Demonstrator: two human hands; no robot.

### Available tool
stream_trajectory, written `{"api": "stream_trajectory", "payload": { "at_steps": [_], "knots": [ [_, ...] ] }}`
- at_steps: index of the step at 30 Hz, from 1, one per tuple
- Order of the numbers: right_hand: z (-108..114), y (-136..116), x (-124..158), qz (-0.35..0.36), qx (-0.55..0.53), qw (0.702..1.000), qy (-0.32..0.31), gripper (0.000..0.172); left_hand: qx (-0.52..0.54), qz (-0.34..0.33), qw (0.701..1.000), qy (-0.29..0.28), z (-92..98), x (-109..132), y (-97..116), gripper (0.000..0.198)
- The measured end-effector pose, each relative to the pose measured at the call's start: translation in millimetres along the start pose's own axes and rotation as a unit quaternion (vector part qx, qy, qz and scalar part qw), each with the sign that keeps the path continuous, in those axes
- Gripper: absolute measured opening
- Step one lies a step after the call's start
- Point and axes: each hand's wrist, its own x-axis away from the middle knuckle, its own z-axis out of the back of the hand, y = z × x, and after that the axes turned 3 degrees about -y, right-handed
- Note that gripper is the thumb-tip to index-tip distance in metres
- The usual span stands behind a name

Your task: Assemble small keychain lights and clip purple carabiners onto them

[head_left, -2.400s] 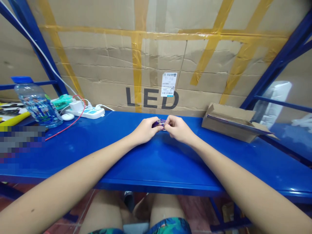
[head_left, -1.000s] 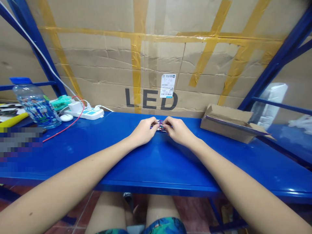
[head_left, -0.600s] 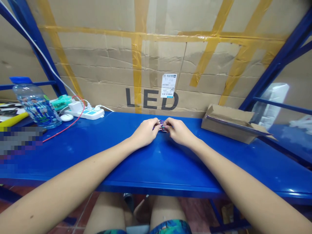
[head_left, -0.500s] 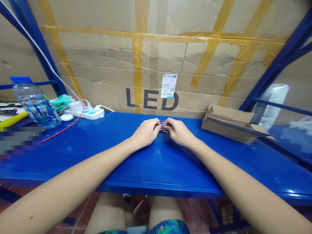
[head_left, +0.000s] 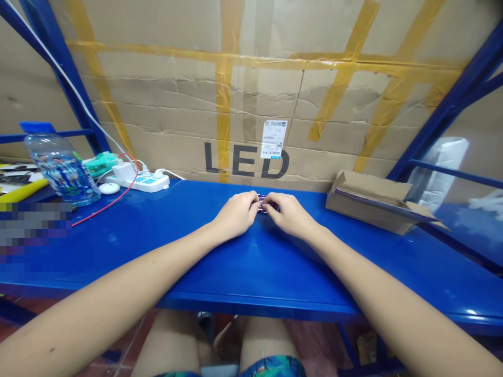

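Note:
Just above the blue tabletop (head_left: 251, 262), near its back edge, my two hands meet around a small shiny purple-and-silver object (head_left: 261, 203). Its kind is too small and too covered to make out. My left hand (head_left: 238, 212) closes on its left side, thumb and fingers pinched together. From the other side my right hand (head_left: 288, 209) has curled fingers and thumb on the object's right part. Fingers of both hands hide most of it.
An open cardboard box (head_left: 369, 201) stands to the right. At left are a water bottle (head_left: 65, 167), a white power strip (head_left: 149, 180), a white mouse-like item (head_left: 109, 188) and a red cable (head_left: 121, 196). Behind rises a large taped carton (head_left: 176, 115) marked LED.
The fingers of my right hand have shifted slightly left over the shiny object, with the thumb lying lower. My left hand keeps its grip. The whole view has moved a little.

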Motion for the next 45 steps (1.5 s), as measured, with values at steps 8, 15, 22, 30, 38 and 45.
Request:
{"api": "stream_trajectory", "payload": {
  "at_steps": [8,15,22,30,38,45],
  "knots": [
    [-1.5,-4.0,0.1,-0.004,0.047,0.999,-0.003,0.014,-0.075,0.022,0.997,-0.008,-2.4,0.4,4.4,0.018],
    [-2.1,-15.1,1.5,-0.016,0.118,0.992,-0.032,0.014,-0.131,0.032,0.991,-0.013,-5.0,1.6,5.1,0.020],
    [-0.3,-5.5,0.8,-0.002,0.015,1.000,-0.010,0.013,-0.092,0.014,0.996,0.000,-1.9,0.3,-0.5,0.019],
    [3.0,8.4,-0.6,-0.072,-0.150,0.986,-0.033,0.005,0.054,-0.038,0.997,0.028,6.1,-4.2,-10.0,0.004],
    [-0.3,10.7,0.6,-0.085,-0.256,0.961,-0.055,0.021,0.069,-0.074,0.994,0.033,9.1,-5.9,-16.9,0.018],
    [10.5,-3.6,-0.6,-0.070,-0.271,0.956,-0.082,0.019,0.113,-0.106,0.988,0.021,11.2,-2.9,-10.3,0.016]
  ]
}}
